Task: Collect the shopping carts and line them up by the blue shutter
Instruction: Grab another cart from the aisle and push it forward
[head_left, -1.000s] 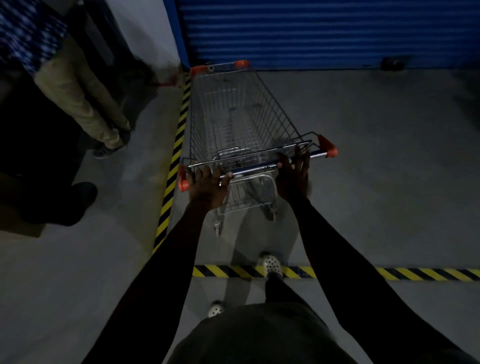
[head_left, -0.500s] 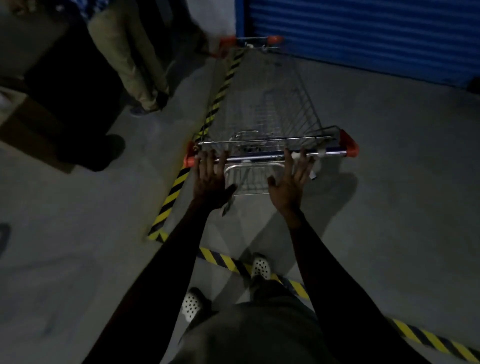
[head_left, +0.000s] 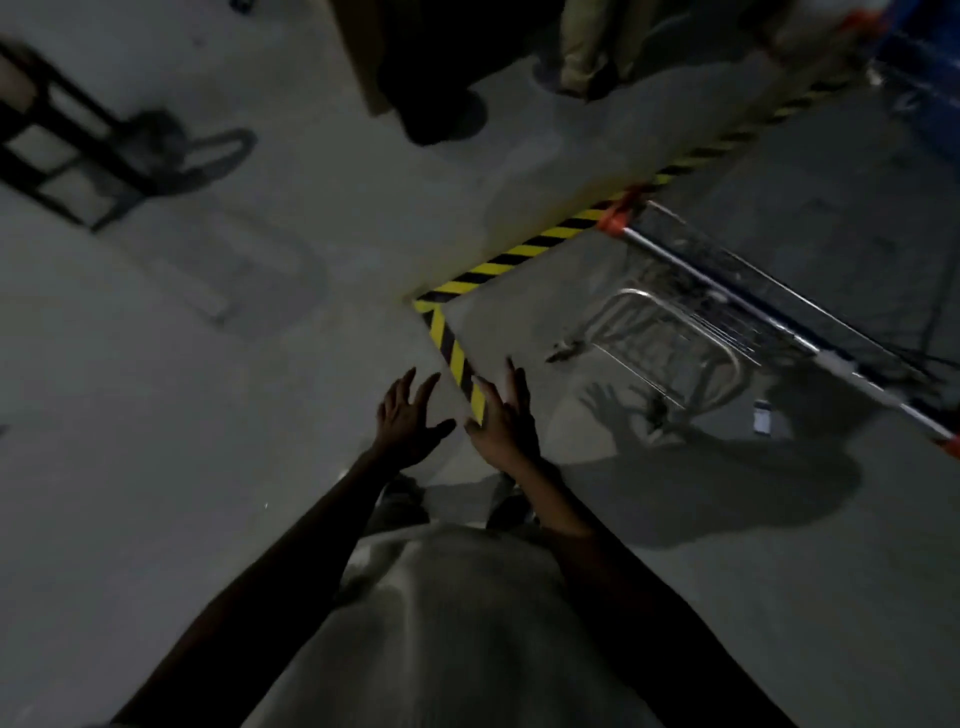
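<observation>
Dim concrete floor (head_left: 208, 467), striped tape (head_left: 519, 254) cornering just beyond your grip. Your left hand (head_left: 405, 423) and right hand (head_left: 504, 423) hover spread, empty (the shopping cart (head_left: 727, 312), right of them, looks parked).

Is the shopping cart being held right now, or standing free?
Standing free. The left hand and right hand are both open, fingers spread, holding nothing, and clearly apart from the shopping cart and its handle.
</observation>
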